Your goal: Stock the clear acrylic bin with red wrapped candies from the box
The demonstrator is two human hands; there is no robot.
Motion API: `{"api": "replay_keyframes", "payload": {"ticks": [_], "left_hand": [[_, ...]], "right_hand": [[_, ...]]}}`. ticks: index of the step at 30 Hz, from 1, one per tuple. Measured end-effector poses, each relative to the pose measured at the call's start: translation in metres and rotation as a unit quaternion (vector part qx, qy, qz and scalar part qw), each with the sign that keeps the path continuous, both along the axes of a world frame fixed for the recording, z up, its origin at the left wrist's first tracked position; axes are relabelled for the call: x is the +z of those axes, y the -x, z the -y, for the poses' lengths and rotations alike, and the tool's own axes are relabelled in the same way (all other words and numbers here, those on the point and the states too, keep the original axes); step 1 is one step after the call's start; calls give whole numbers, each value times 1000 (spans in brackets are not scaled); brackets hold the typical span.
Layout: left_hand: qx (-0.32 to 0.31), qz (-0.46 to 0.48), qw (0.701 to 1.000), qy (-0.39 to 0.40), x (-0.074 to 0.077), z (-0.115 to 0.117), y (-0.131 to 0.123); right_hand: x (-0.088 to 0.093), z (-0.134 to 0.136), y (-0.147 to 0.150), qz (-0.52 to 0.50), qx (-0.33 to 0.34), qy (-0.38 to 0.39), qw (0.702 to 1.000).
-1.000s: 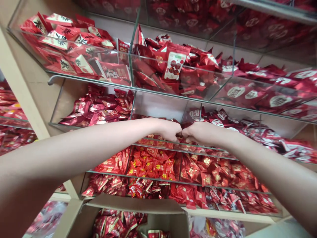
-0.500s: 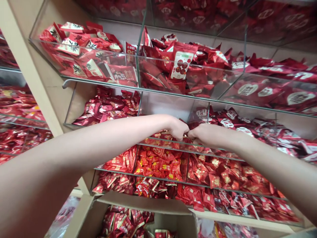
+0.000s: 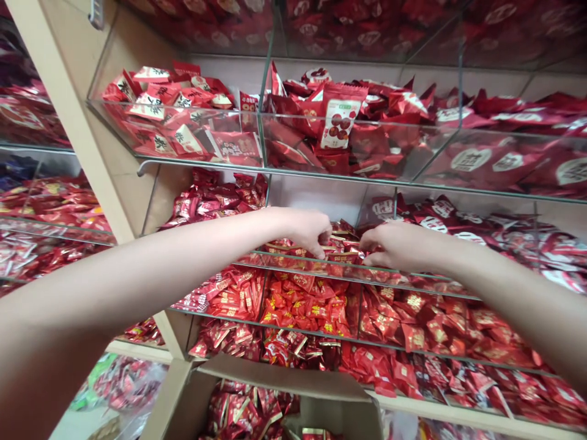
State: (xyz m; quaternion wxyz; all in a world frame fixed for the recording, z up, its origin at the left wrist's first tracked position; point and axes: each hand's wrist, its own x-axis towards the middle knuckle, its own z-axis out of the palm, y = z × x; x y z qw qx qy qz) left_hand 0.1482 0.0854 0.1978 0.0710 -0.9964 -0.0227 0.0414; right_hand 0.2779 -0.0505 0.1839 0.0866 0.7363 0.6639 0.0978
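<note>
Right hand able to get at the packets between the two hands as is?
Looks like yes: the right hand is open right beside the packets, with no divider showing in the gap.

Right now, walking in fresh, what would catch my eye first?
Probably the left hand and right hand, apart from each other at the red packets near the picture's middle. Above them, a packet with a white panel stands out among other red ones. At the bottom, an open cardboard box holds more.
</note>
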Motion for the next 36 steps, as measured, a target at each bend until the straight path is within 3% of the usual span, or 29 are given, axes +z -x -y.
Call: {"api": "replay_keyframes", "payload": {"ticks": [4, 9, 15, 22, 27, 36], "left_hand": [[-40, -1, 999, 10, -8, -3, 1], [-52, 21, 998, 24, -15, -5, -2], [-43, 14, 998, 49, -9, -3, 10], [17, -17, 999, 40, -1, -15, 26], [26, -12, 996, 82, -4, -20, 31], [21, -18, 996, 79, -2, -17, 35]], "right_hand": [[-5, -6, 3, -29, 61, -7, 998], [-13, -15, 3, -23, 59, -3, 998], [-17, -14, -1, -40, 64, -8, 997], [-11, -12, 3, -46, 69, -18, 996], [-9, -24, 21, -36, 78, -84, 993], [-17, -43, 29, -64, 112, -74, 989]]}}
